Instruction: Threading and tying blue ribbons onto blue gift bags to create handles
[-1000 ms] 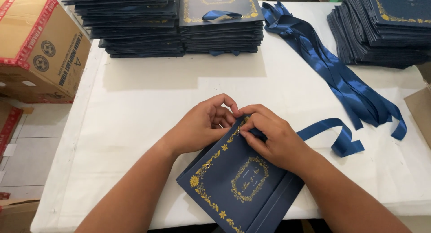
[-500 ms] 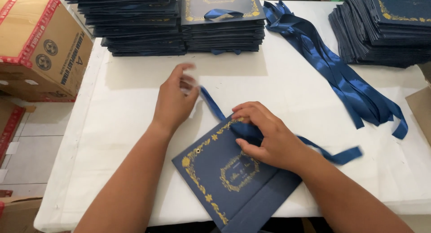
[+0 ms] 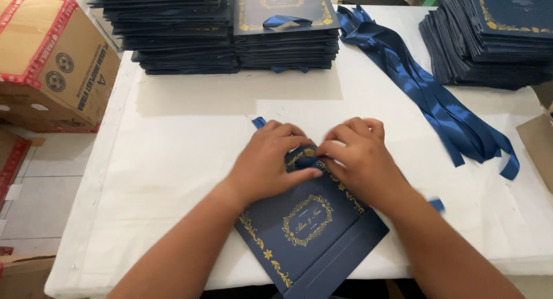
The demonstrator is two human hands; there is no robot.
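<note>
A flat navy paper bag with gold floral print lies at the table's near edge. A blue satin ribbon runs through its top; one end sticks out beyond my left hand, another end shows by my right wrist. My left hand and my right hand meet over the bag's top edge. Both pinch the ribbon there, with the fingers curled around it. The ribbon between the hands is mostly hidden.
Stacks of the same navy bags stand at the back left, back middle and back right. A bundle of loose blue ribbons trails across the white tablecloth. A cardboard box sits off the table's left edge.
My left hand pulled the ribbon out to the left through the bag's top, then came back to meet the right hand over the top edge. The bag turned slightly.
</note>
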